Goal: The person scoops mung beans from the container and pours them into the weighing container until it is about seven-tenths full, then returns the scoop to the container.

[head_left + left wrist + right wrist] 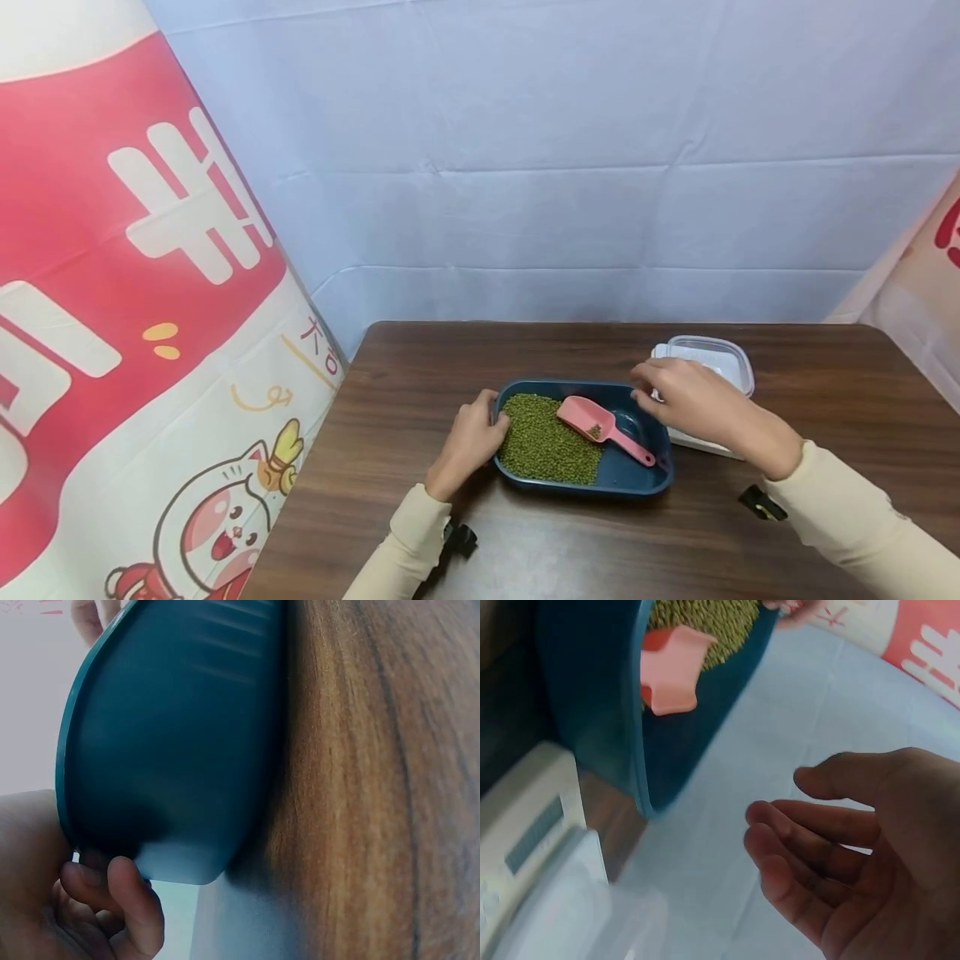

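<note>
We have the left hand on the tray and the right hand holding nothing!
Here on the brown worktop we see the left fingers grasping the dark blue tray at its left end, thumb over the rim, while the right fingers are released, loosely bent, thumb apart from them, up by the tray's far right corner; small green beans fill the left part, and look, our pink scoop lies inside with its bowl on their edge, a few beans in it, its handle angled towards the near right corner, and just right of the tray we spot a white scale, its display visible, with a clear container on top, partly behind the right hand.
</note>
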`<state>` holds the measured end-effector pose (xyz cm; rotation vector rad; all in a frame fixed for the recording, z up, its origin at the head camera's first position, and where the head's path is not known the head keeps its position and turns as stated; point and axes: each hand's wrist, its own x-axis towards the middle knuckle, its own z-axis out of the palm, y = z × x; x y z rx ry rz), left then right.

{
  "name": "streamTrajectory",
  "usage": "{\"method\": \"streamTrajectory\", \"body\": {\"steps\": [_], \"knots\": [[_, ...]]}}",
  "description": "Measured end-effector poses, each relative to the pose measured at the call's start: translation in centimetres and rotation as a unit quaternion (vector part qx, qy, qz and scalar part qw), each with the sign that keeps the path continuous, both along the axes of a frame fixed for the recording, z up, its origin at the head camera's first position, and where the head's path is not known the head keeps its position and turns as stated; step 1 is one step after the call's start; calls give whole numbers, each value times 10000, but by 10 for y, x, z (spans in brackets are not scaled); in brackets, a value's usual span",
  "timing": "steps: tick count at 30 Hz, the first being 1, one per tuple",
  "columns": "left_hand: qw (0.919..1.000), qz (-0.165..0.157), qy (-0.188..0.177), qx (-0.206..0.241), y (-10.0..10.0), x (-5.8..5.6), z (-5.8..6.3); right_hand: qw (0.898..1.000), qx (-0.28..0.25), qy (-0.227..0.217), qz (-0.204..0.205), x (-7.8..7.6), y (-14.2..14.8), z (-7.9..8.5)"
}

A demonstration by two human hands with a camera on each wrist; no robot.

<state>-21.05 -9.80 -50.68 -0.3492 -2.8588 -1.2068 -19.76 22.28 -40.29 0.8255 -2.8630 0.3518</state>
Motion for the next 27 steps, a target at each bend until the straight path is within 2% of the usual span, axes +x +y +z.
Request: {"method": "streamTrajectory", "body": {"steps": [10, 14, 19, 27], "knots": [[9998, 54, 183, -66, 0, -2, -4, 9947, 451, -631, 671, -6, -24, -31], [9998, 68, 171, -84, 0, -2, -4, 9947, 441, -604, 703, -4, -27, -40], [9999, 83, 117, -47, 1, -1, -3, 9933, 304, -828, 749, -4, -27, -48], [10000, 77, -14, 11, 0, -1, -5, 9944, 368, -549, 823, -6, -25, -61]]}}
